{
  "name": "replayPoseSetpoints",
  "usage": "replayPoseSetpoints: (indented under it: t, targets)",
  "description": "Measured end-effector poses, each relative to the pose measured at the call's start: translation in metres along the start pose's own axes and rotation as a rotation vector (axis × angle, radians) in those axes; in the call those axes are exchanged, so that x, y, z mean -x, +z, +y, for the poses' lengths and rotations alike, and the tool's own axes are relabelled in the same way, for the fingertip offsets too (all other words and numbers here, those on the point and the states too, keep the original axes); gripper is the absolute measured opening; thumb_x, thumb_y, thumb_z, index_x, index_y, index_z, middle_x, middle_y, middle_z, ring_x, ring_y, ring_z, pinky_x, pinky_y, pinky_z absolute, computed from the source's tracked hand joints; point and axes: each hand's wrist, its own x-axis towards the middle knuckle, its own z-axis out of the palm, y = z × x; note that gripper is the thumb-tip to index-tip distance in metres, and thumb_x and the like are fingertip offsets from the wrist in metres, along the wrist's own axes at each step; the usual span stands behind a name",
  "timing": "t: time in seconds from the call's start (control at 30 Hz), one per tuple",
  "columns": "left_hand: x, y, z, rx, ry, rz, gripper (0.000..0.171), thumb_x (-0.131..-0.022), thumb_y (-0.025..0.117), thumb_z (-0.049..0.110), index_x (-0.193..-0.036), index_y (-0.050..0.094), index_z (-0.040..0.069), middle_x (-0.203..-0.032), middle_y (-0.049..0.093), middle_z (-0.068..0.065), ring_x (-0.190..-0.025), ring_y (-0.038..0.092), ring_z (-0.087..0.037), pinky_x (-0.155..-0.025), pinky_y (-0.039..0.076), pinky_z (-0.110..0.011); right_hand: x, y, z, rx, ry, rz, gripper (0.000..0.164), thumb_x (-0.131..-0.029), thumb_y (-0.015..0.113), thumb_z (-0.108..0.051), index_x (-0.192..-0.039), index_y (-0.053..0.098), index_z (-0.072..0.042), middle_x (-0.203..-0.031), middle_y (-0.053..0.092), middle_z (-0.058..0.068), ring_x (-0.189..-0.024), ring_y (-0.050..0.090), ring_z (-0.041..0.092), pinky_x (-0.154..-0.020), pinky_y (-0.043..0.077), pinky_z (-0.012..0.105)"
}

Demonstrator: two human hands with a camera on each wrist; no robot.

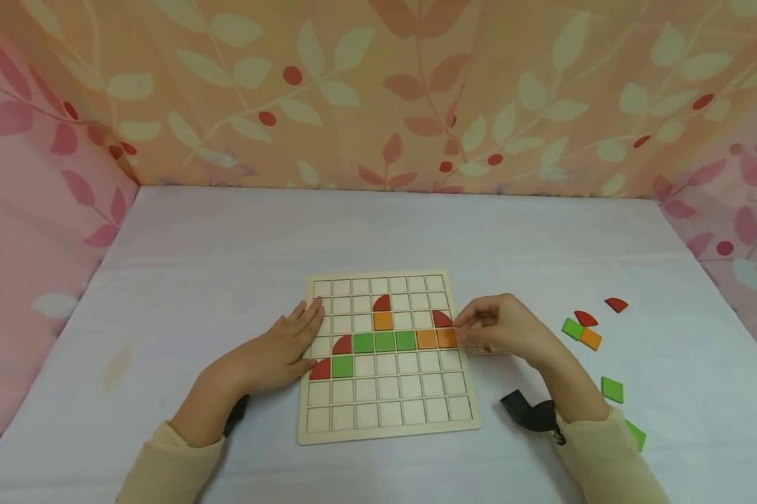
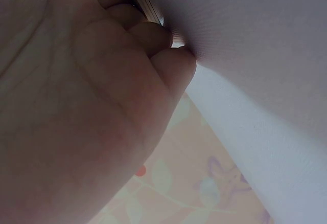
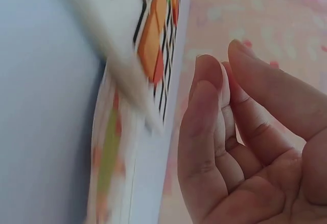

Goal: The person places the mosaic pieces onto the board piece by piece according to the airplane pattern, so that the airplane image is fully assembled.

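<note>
A wooden grid board (image 1: pixel 387 418) lies on the table. Red quarter-circle, green square and orange square tiles sit in its cells, among them a green tile (image 1: pixel 384 341), an orange tile (image 1: pixel 383 321) and a red tile (image 1: pixel 382 303). My left hand (image 1: pixel 277 353) rests on the board's left edge with fingers extended; the left wrist view shows its palm side. Over the right edge is my right hand (image 1: pixel 501 325), its fingertips near a red quarter-circle (image 1: pixel 441 319) and an orange square (image 1: pixel 446 338). The right wrist view shows its fingers (image 3: pixel 202 127) loosely bent, with no tile visible between them.
Loose tiles lie to the right: red quarter-circles (image 1: pixel 616 304), an orange square (image 1: pixel 591 339) and green squares (image 1: pixel 612 390). A printed sheet or booklet (image 1: pixel 488 349) pokes out from under the board's right side. Floral cloth (image 1: pixel 353 91) hangs behind the white table (image 1: pixel 239 231).
</note>
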Motion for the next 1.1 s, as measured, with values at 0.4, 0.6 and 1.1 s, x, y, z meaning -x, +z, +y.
replayPoseSetpoints:
  t: [0.4,0.6,1.1]
  targets:
    - [-0.003,0.001,0.002,-0.005,0.004,-0.011,0.071,-0.096,0.052,0.018,-0.149,0.01,-0.004,-0.157,-0.001,-0.014,-0.143,-0.002,-0.035,-0.112,0.009,-0.055,0.027,-0.05,0.024,0.09,0.033,0.16,0.028,-0.081,0.074,-0.013,-0.101,0.067,0.005,-0.088,0.067,0.009,-0.077,0.061,0.017,-0.07,0.05,0.025]
    - [-0.002,0.0,0.001,-0.004,-0.009,-0.006,0.071,-0.096,0.052,0.018,-0.149,0.009,-0.003,-0.157,-0.002,-0.014,-0.143,-0.002,-0.035,-0.112,0.009,-0.055,0.031,-0.068,0.031,0.093,0.053,0.16,0.033,-0.082,0.074,-0.016,-0.106,0.065,0.005,-0.09,0.068,0.004,-0.081,0.06,0.014,-0.071,0.05,0.026]
    - [0.0,-0.001,0.001,-0.003,-0.008,-0.003,0.071,-0.096,0.052,0.019,-0.149,0.01,-0.003,-0.157,-0.001,-0.015,-0.142,-0.002,-0.035,-0.111,0.01,-0.056,0.047,-0.11,0.072,0.066,0.07,0.274,0.037,-0.087,0.07,-0.018,-0.11,0.06,0.01,-0.088,0.071,-0.007,-0.082,0.064,0.002,-0.072,0.049,0.015]
